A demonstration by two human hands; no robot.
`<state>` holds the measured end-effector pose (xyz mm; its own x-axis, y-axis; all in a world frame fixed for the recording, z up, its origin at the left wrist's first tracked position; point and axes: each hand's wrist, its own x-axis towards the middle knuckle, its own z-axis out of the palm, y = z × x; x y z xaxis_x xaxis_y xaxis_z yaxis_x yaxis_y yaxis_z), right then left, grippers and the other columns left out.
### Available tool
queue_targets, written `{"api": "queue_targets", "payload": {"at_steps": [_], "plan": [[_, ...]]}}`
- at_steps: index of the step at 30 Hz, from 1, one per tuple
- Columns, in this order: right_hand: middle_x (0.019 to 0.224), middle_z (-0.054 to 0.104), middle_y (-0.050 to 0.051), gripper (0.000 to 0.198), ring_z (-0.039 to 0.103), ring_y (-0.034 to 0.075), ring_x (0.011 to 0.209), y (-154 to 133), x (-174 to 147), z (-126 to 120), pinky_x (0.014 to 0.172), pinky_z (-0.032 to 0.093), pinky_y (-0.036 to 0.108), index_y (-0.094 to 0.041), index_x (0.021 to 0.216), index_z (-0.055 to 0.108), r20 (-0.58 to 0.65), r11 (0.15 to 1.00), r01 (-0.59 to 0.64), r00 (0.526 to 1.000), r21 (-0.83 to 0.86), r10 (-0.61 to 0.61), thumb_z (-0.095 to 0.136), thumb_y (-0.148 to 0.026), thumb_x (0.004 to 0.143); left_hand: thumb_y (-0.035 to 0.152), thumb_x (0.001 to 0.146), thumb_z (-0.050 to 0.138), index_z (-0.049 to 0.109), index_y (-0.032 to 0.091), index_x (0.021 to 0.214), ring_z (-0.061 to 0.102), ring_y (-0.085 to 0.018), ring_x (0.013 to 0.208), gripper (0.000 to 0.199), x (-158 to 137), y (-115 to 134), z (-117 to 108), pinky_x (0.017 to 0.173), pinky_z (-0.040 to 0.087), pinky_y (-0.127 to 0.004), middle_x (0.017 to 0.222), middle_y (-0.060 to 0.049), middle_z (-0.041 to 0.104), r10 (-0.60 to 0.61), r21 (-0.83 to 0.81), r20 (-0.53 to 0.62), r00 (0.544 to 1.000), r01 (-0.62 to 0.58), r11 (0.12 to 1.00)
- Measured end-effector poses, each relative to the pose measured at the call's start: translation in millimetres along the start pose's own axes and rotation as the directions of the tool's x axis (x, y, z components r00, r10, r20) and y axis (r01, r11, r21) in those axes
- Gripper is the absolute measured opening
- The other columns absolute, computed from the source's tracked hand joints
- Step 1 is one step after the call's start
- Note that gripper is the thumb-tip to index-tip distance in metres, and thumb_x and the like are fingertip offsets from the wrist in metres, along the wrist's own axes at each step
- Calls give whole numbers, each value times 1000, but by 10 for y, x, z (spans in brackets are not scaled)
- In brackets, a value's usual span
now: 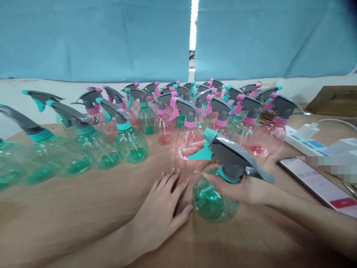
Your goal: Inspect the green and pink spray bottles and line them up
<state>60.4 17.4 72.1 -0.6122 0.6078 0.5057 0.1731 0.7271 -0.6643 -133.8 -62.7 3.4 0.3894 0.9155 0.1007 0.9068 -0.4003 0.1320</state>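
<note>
My right hand [237, 190] is wrapped round a green spray bottle [213, 203] near the front of the table, just below its teal collar. The bottle's grey spray head, with teal nozzle and trigger, points to the left. My left hand [164, 201] lies flat on the wooden tabletop with its fingers spread, a little left of that bottle and holding nothing. Straight behind the held bottle stands a pink spray bottle [188, 139]. To the left, a green spray bottle [131, 145] ends a row of several similar ones.
Several more pink and green spray bottles crowd the back of the table [92, 216]. On the right lie a phone [315, 182], a white power strip [304, 143] with plugs and a cable, and a brown cardboard piece [333, 100]. A blue curtain [97, 41] hangs behind.
</note>
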Motion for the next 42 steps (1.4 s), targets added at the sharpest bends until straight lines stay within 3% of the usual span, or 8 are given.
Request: {"api": "queue_targets", "payload": {"at_steps": [9, 15, 30, 37, 42], "plan": [[66, 65, 0, 8, 66, 17, 63, -4, -5, -22, 58, 57, 28, -23, 72, 57, -2, 997, -69, 998, 35, 69, 50, -20, 71, 43, 93, 50, 45, 15, 136, 36, -33, 133, 52, 15, -11, 0, 106, 30, -53, 144, -16, 41, 11, -2, -7, 1000, -11, 1000], [73, 67, 2, 8, 68, 18, 68, 40, -66, -18, 62, 58, 31, -22, 71, 55, 63, 983, -167, 985, 69, 163, 50, -24, 76, 43, 93, 49, 43, 15, 137, 33, -32, 134, 52, 4, -10, 8, 107, 29, -53, 145, -15, 40, 14, -10, -7, 1000, -14, 1000], [67, 65, -1, 8, 69, 16, 72, 1, -34, -25, 65, 58, 26, -23, 69, 56, 56, 981, -143, 989, 130, 136, 51, -17, 73, 43, 93, 50, 44, 14, 137, 34, -33, 134, 53, -1, 1, -2, 107, 29, -53, 145, -17, 39, 1, -11, 6, 1000, -1, 1000], [72, 64, -1, 14, 62, 13, 62, -35, -23, -43, 59, 55, 24, -22, 73, 56, 43, 985, -136, 990, 107, 132, 49, -11, 67, 43, 94, 49, 44, 14, 138, 32, -32, 135, 53, 14, -4, -5, 108, 28, -53, 146, -16, 38, 10, -2, 13, 1000, -10, 1000], [60, 56, -3, 14, 59, 14, 60, -50, -19, -52, 58, 54, 25, -23, 70, 54, 58, 982, -174, 984, 78, 170, 51, -10, 66, 43, 93, 49, 43, 15, 138, 33, -32, 134, 52, 22, -5, -6, 108, 27, -53, 147, -15, 37, 7, -15, 3, 1000, -7, 1000]]}}
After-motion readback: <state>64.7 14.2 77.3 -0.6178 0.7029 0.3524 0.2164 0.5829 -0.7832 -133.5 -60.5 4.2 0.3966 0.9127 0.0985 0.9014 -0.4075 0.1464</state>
